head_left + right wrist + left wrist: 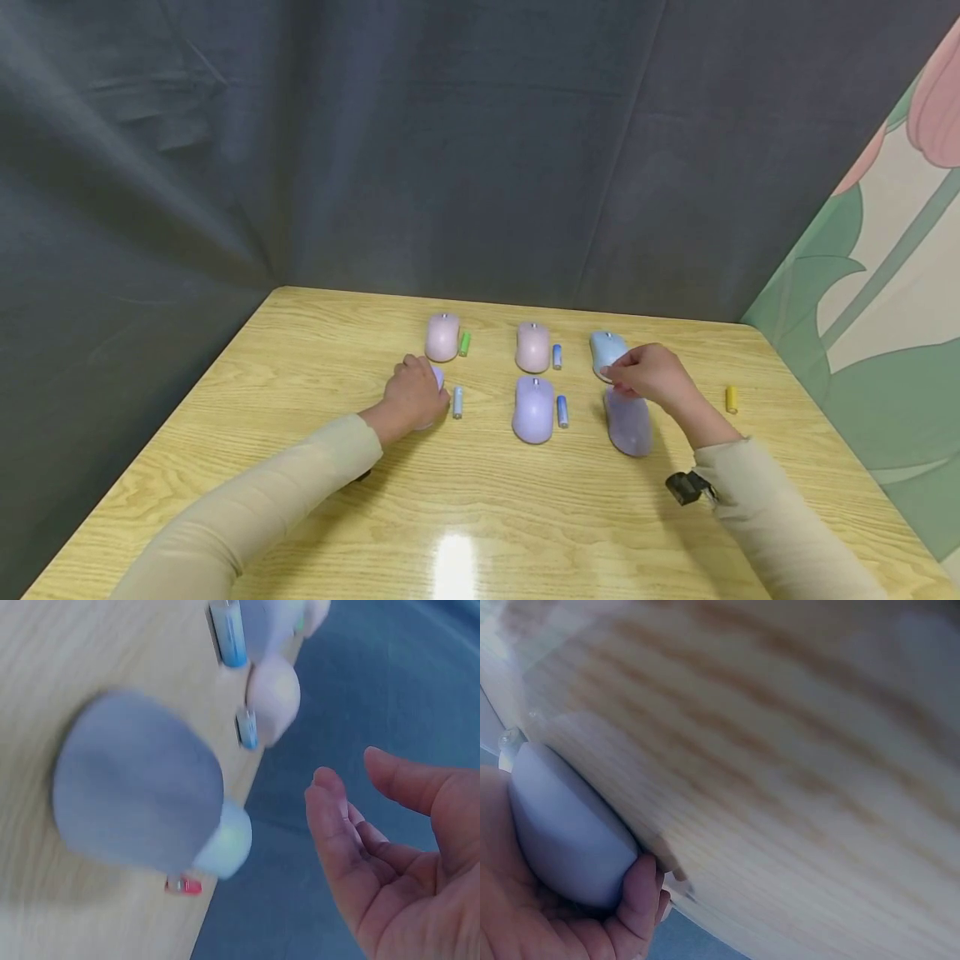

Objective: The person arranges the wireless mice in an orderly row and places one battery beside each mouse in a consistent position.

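Observation:
My left hand (411,396) grips a purple computer mouse (570,825); the palm and curled fingers wrap its sides, and in the head view only a sliver of it shows. Over the far end of a greyish-purple mouse (630,425) hovers my right hand (654,375). Thumb and fingers of that hand stand apart in the right wrist view, with nothing between them. A light blue mouse (606,348) lies just beyond, partly covered by the fingertips. Close by is a red battery (184,885), mostly hidden by the hand in the head view.
Two pink mice (442,337) stand in the back row, and another purple mouse (533,410) in the front middle. Beside mice lie a green battery (465,344), a pale blue battery (457,402) and two blue batteries (562,412). A yellow battery (731,399) lies far right.

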The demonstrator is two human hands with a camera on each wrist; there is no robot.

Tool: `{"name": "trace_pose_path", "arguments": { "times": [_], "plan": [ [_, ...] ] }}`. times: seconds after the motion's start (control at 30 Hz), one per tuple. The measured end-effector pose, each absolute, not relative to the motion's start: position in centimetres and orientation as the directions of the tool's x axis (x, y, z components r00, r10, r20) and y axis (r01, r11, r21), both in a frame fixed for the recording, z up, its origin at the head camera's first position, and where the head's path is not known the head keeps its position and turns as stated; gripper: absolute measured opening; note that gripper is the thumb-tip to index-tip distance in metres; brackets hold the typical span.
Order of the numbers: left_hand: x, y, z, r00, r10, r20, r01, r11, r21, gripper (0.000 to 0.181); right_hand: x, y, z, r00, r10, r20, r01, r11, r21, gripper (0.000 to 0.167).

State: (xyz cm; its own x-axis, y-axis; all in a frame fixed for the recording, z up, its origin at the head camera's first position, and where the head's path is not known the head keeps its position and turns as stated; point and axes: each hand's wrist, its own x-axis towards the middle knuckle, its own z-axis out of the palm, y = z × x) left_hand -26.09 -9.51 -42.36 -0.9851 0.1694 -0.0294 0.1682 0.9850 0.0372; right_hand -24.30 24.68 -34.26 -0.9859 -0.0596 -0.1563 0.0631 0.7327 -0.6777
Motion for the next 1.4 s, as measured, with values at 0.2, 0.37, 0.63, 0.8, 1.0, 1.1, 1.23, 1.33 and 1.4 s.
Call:
{"name": "trace_pose_path", "arguments": {
  "times": [0.2,0.37,0.63,0.8,1.0,1.1,1.23,1.33,1.4],
  "plan": [
    [-26.2,-9.4,-42.4,-0.987,0.157,-0.038,0.155,0.987,0.047,0.056,-24.2,27.3,-33.3,-0.99,-0.032,-0.14,0.079,0.694,-0.716,0.038],
    [-26.1,-9.4,-42.4,-0.987,0.16,-0.035,0.158,0.987,0.041,0.055,-24.1,29.7,-32.9,-0.991,0.015,-0.133,0.106,0.694,-0.712,0.043],
    [-26.1,-9.5,-42.3,-0.984,0.173,-0.041,0.172,0.985,0.016,0.056,-24.1,33.6,-33.0,-0.987,0.084,-0.14,0.159,0.705,-0.692,0.056],
    [-26.0,-9.5,-42.2,-0.984,0.173,-0.04,0.172,0.985,0.027,0.056,-24.3,36.1,-33.4,-0.988,0.082,-0.128,0.149,0.694,-0.704,0.058],
    [-26.1,-9.5,-42.3,-0.983,0.178,-0.035,0.177,0.983,0.042,0.055,-24.2,38.1,-33.7,-0.986,0.099,-0.135,0.166,0.689,-0.705,0.066],
    [-26.1,-9.6,-42.3,-0.984,0.175,-0.037,0.173,0.984,0.05,0.055,-24.3,38.8,-34.0,-0.981,0.137,-0.134,0.192,0.684,-0.704,0.065],
    [-26.1,-9.5,-42.3,-0.984,0.175,-0.038,0.172,0.984,0.052,0.054,-24.4,39.6,-34.6,-0.975,0.174,-0.139,0.221,0.679,-0.7,0.06],
    [-26.0,-9.5,-42.3,-0.983,0.177,-0.039,0.175,0.983,0.053,0.054,-24.5,40.1,-35.1,-0.971,0.194,-0.139,0.236,0.698,-0.676,0.053],
    [-26.0,-9.5,-42.4,-0.984,0.176,-0.037,0.174,0.983,0.056,0.054,-24.5,40.5,-35.4,-0.968,0.212,-0.136,0.249,0.716,-0.653,0.049]
  ]
}}
